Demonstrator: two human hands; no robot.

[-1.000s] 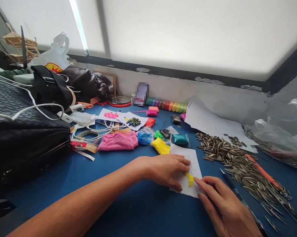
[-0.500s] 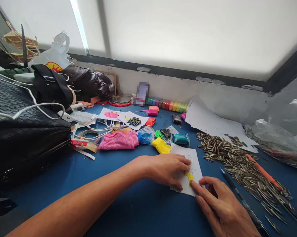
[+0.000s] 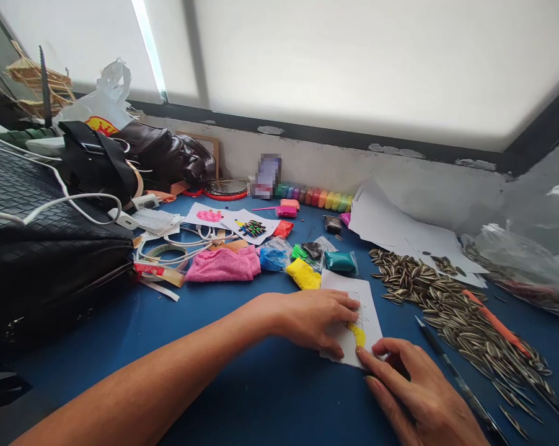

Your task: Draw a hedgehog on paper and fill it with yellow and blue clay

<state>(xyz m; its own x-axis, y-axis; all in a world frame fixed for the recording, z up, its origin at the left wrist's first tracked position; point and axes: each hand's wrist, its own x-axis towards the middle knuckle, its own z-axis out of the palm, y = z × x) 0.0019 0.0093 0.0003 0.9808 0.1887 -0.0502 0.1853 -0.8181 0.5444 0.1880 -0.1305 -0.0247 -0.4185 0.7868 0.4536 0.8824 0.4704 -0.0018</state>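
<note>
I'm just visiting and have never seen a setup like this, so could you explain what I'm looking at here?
Gladly. There is no machine at work here: these are a person's two bare hands. The view comes from one camera worn on the person's head, looking forward and down.

The left hand lies palm down, fingers spread over a small sheet of white paper with a line drawing. The right hand has its index fingertip at the lower end of a yellow patch on that sheet. Neither hand appears to grip anything.

On the blue table around them are a heap of striped seeds, a pen, a yellow packet, a teal packet and a pink cloth.
</note>
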